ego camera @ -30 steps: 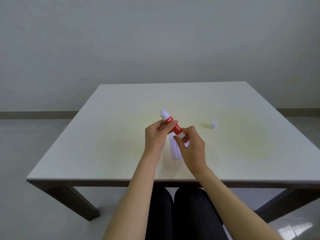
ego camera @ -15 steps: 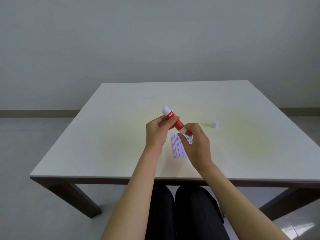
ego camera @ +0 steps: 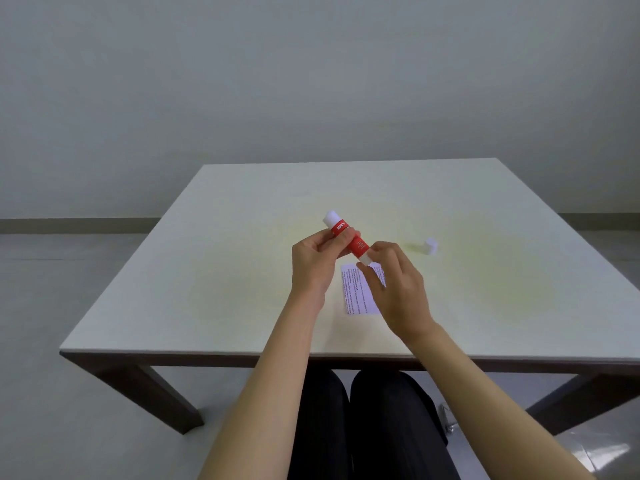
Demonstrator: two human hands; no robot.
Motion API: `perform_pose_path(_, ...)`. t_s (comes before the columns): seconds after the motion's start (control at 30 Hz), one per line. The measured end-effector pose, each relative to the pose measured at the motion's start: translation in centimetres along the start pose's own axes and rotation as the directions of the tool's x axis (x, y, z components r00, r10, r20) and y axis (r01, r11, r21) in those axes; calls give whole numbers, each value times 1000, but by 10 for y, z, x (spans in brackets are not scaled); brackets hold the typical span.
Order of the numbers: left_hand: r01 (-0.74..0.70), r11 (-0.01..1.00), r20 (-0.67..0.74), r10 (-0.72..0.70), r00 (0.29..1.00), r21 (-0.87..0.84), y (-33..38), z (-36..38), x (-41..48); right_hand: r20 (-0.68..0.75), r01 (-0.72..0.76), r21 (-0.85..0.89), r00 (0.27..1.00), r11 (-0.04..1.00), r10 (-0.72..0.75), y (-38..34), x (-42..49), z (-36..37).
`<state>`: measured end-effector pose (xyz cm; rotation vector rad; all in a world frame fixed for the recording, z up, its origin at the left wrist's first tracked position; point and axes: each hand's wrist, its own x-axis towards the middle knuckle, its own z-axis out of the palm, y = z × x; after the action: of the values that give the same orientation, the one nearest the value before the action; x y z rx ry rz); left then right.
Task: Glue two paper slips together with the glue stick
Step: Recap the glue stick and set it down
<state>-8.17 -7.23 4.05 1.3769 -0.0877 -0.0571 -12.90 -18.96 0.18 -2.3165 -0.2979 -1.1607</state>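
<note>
Glue stick [ego camera: 347, 238] hangs tilted above the table [ego camera: 242, 271], left hand [ego camera: 313, 263] gripping its barrel, right hand [ego camera: 398, 282] fingers pinching its near end, apparently twisting glue out; next, rub it on the paper slip [ego camera: 358, 296].

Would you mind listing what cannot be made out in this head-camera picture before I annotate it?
- Paper slip: the right hand covers its right part, so whether it is one slip or two cannot be told.
- Printed text on it: too small to read.
- Glue stick: its lower end is hidden by right-hand fingers, its middle by the left hand.
- Small white cap on the table: too small for detail.
</note>
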Motion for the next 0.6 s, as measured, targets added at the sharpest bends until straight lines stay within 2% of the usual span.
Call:
perform_pose_path(0.03, -11, 1000, -21, 12, 1000, 24, -2, -1, 1, 64, 4, -2, 998, 1000, -3, 6, 2, -2)
perform_pose_path(0.1, -30, 995, -71, 37, 997, 93, -5, -6, 3, 181, -117, 52, 978, 992, 106, 22, 7, -7)
perform_pose_path(0.13, -44, 990, -85, 56, 995, 133, -7, -9, 5, 186, -178, 6, 967, 984, 174, 35, 11, -9)
perform_pose_path(0.2, -75, 970, -71, 94, 993, 231, -9, -15, 6, 155, -256, -303, 937, 918, 313, 69, 19, -11)
perform_pose_path(0.27, -96, 938, -41, 116, 992, 332, -12, -20, 7, 236, -270, -582, 846, 767, 478, 97, 24, -13)
perform_pose_path(0.33, -120, 913, -33, 145, 989, 389, -13, -23, 7, 343, -252, -651, 745, 716, 573, 115, 21, -11)
perform_pose_path(0.37, -141, 901, -32, 169, 985, 410, -14, -23, 7, 378, -250, -635, 725, 731, 576, 120, 19, -11)
perform_pose_path(0.43, -177, 866, -25, 213, 977, 468, -14, -23, 6, 376, -294, -565, 740, 771, 558, 123, 19, -13)
perform_pose_path(0.5, -205, 828, -8, 245, 970, 522, -13, -23, 5, 322, -421, -401, 767, 814, 555, 116, 27, -17)
perform_pose_path(0.57, -238, 793, 18, 275, 961, 561, -12, -22, 5, 268, -602, -48, 761, 797, 591, 94, 38, -20)
perform_pose_path(0.6, -250, 777, 28, 287, 957, 578, -12, -22, 5, 282, -659, 178, 746, 731, 604, 79, 44, -21)
